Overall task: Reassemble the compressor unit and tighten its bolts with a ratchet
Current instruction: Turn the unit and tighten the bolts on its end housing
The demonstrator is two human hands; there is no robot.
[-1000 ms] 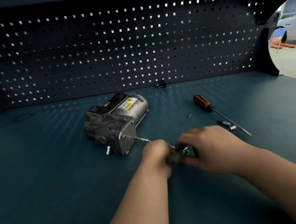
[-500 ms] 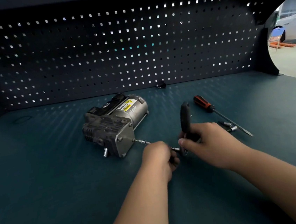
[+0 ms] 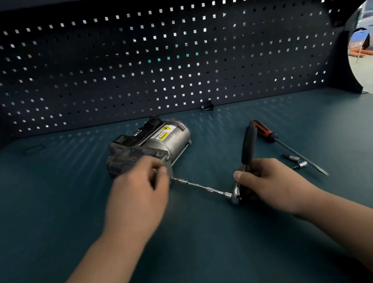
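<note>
The compressor (image 3: 169, 138), a silver motor cylinder with a yellow warning label and a dirty grey end block, lies on the dark teal bench. A thin extension bar (image 3: 199, 187) runs from a bolt on its near end plate to the ratchet head. My right hand (image 3: 270, 178) grips the ratchet (image 3: 248, 144) just above the head, its black handle standing up and away from me. My left hand (image 3: 138, 192), blurred, lies over the compressor's near end with fingers bent against the plate, hiding its lower corner.
An orange-and-black screwdriver (image 3: 262, 130) lies to the right of the ratchet, with two small sockets (image 3: 298, 162) beside its shaft. A black clip (image 3: 207, 105) sits by the pegboard back wall (image 3: 127, 67). A thin black O-ring (image 3: 32, 149) lies far left.
My left hand let go of the extension bar and moved up left onto the compressor's end. The bar is now uncovered. My right hand still holds the ratchet upright.
</note>
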